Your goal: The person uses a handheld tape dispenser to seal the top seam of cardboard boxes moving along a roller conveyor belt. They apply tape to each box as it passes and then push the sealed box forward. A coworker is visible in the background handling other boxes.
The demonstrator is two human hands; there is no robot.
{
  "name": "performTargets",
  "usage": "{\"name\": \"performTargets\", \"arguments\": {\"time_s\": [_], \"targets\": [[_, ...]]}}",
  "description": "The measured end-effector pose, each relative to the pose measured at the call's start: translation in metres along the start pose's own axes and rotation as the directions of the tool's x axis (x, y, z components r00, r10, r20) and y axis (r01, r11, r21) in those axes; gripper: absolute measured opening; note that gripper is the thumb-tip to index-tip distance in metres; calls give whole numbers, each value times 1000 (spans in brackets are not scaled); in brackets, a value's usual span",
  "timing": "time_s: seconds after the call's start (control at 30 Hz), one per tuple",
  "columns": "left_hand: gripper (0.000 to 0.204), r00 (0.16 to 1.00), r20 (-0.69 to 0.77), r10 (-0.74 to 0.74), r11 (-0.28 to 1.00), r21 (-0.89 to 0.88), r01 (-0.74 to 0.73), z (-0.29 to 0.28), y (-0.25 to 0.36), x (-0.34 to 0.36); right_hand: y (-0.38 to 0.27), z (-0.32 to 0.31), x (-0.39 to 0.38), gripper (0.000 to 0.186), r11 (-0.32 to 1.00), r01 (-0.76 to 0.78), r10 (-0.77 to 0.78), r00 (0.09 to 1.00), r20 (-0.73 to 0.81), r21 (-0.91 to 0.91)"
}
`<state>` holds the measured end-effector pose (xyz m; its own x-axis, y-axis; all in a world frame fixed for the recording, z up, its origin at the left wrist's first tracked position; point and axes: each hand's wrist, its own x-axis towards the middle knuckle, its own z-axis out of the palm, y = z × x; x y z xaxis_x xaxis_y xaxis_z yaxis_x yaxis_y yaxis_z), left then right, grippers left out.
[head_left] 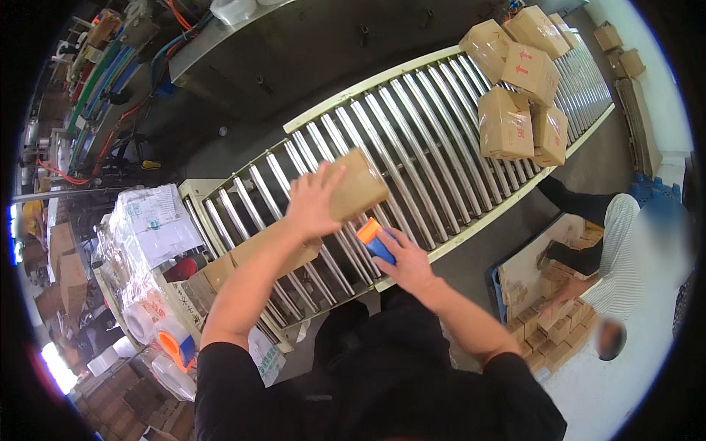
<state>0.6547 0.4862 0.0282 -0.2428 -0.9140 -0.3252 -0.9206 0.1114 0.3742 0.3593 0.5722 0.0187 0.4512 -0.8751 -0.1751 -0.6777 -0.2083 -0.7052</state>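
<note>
My left hand (312, 202), fingers spread, lies against the left end of a taped brown cardboard box (360, 184) on the roller conveyor (412, 147). My right hand (404, 261) grips a blue and orange tape dispenser (371, 237) just below that box. Another long piece of cardboard (272, 250), perhaps a second box, lies on the rollers beneath my left forearm, partly hidden by it.
Several boxes (504, 123) stand on the conveyor's far right. A plastic-wrapped stack with papers (158, 220) and tape rolls (140, 320) sit at left. A metal bench (213, 55) runs behind. At right, another person (618, 257) bends over small cartons (551, 331).
</note>
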Motion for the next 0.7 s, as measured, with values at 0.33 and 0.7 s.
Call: {"name": "performTargets", "arguments": {"time_s": [0.33, 0.7], "targets": [[100, 843, 515, -155, -386, -817, 429, 16, -88, 48, 62, -41, 203, 51, 988, -93, 141, 878, 458, -126], [92, 949, 306, -72, -191, -939, 288, 52, 104, 189, 137, -41, 21, 63, 345, -722, 440, 689, 576, 600]]}}
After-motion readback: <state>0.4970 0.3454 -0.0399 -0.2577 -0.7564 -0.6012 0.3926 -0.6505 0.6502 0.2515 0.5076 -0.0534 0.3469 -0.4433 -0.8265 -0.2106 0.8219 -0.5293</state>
